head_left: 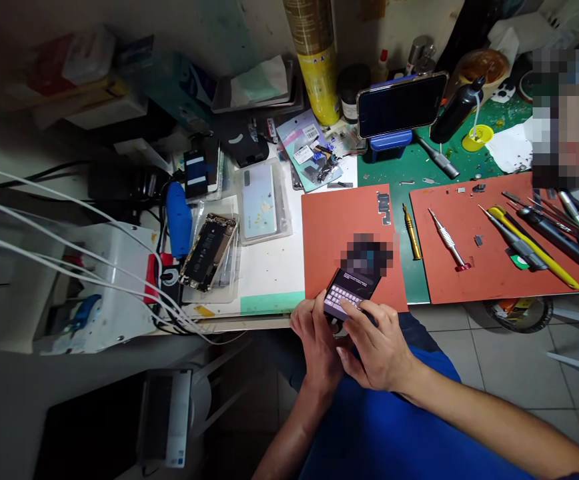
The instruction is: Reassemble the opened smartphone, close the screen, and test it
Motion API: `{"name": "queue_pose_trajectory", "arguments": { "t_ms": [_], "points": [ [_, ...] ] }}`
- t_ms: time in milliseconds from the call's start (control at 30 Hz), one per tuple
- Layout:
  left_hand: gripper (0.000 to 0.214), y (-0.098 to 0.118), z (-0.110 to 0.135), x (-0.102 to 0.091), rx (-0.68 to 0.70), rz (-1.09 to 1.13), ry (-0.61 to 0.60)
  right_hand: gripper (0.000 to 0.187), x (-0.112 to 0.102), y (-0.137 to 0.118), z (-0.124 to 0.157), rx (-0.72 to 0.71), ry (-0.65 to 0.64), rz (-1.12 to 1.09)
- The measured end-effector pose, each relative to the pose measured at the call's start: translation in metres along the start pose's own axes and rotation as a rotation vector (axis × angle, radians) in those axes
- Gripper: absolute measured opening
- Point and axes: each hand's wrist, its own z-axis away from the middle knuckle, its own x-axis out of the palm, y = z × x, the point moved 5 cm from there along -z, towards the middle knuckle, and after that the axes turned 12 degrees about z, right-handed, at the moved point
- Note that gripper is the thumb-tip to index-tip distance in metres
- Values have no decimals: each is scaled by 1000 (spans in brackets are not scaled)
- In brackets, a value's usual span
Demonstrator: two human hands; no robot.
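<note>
A smartphone (pixel 352 285) with a lit on-screen keyboard is tilted above the near edge of a red-brown mat (pixel 329 233); part of its upper screen is blurred out. My left hand (pixel 319 343) is closed around the phone's lower left end, its fingers partly hidden by the phone. Over the keyboard, my right hand (pixel 382 343) has its fingers apart, a fingertip at the keys and the thumb held away below. Near the mat's upper right corner lies a small metal phone part (pixel 383 209).
A second mat (pixel 494 240) to the right carries screwdrivers, tweezers and a yellow-handled tool (pixel 534 247). Another phone (pixel 402 105) rests on a blue stand (pixel 389 143). To the left are an opened phone (pixel 209 250), a pale phone (pixel 258 200) and white cables (pixel 94 257).
</note>
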Motion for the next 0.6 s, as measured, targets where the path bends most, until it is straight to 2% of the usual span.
{"name": "queue_pose_trajectory", "arguments": {
  "t_ms": [200, 467, 600],
  "points": [
    [60, 1, -1, 0, -33, -21, 27, 18, -9, -4, 5, -38, 117, -70],
    [57, 1, 1, 0, -60, 1, -9, 20, -2, -6, 4, -64, 58, -71],
    [56, 2, -2, 0, -29, -20, 29, 19, -9, -2, 7, -64, 111, -94]
  ]
}}
